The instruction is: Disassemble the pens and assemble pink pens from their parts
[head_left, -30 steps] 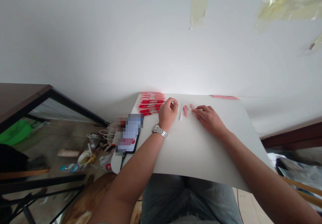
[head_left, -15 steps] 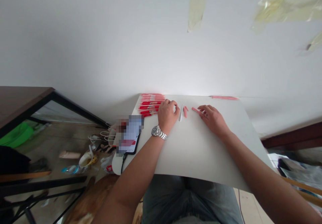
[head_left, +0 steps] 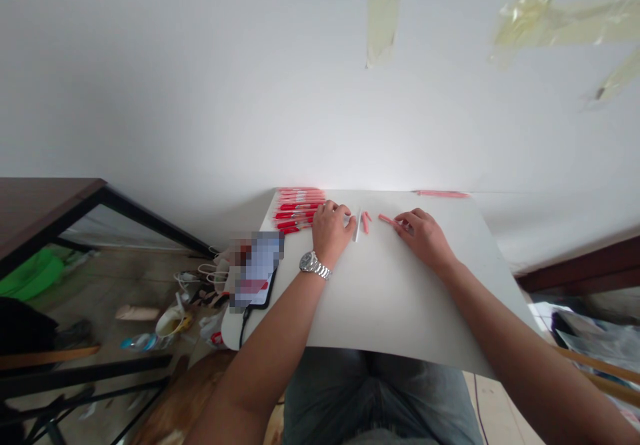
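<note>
My left hand [head_left: 333,231], with a metal watch on its wrist, rests on the table beside a slim white tube [head_left: 357,225]. Its fingers are curled, and a gap shows between thumb and forefinger; the thumb tip is close to the tube. Short pink pen-like pieces [head_left: 366,223] lie just right of the tube. In my right hand [head_left: 420,233] the fingertips are closed on the end of a slim pink piece [head_left: 386,219] pointing left; its exact kind is too small to tell. Left of my left hand lies a row of red and pink pens [head_left: 300,208], partly covered by that hand.
A phone [head_left: 257,271] with a cable lies at the white table's [head_left: 380,298] left edge. More pink sticks [head_left: 443,194] lie at the back against the wall. A dark-framed table [head_left: 55,205] stands at the left, with a cup [head_left: 170,321] and clutter on the floor.
The whole view has shifted slightly. My left thumb and forefinger have moved a little apart, near the white tube. My right hand still has the pink piece.
</note>
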Demonstrator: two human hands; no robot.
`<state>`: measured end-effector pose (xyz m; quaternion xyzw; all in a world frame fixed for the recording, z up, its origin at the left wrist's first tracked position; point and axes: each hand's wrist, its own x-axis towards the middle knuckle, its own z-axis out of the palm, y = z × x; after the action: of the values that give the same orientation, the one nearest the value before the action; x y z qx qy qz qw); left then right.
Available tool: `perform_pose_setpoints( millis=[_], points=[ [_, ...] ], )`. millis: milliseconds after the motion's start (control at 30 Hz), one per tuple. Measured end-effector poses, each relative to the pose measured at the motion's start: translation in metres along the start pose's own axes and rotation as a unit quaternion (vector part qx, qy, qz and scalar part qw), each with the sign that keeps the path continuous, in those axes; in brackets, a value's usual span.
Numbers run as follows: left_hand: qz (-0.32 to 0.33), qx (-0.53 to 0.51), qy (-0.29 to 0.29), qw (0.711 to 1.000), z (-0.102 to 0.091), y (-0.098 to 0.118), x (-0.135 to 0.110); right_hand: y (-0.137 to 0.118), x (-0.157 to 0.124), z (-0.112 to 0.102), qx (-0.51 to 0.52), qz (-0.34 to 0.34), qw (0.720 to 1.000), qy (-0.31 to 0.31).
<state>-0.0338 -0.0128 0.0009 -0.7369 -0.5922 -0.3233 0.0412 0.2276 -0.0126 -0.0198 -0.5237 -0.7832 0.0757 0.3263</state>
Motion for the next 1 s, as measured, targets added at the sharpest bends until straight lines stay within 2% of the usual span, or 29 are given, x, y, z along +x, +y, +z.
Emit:
perform_pose_setpoints(
  millis=[333,533,767,1000],
  points=[
    [-0.012,0.006,-0.023,1.000,-0.003,0.002,0.000,-0.013,-0.001,-0.005,0.027,-0.010,0.998,0.049],
    [-0.010,0.006,-0.021,1.000,-0.002,0.002,0.001,-0.018,0.000,-0.007,0.041,-0.013,0.998,0.055],
    [0.019,-0.110,0.010,0.994,-0.001,0.003,0.004,-0.020,0.000,-0.009,0.054,-0.019,0.997,0.055],
    [0.027,-0.210,-0.001,0.977,0.002,0.007,0.004,-0.020,0.001,-0.010,0.056,-0.021,0.997,0.044]
  ],
)
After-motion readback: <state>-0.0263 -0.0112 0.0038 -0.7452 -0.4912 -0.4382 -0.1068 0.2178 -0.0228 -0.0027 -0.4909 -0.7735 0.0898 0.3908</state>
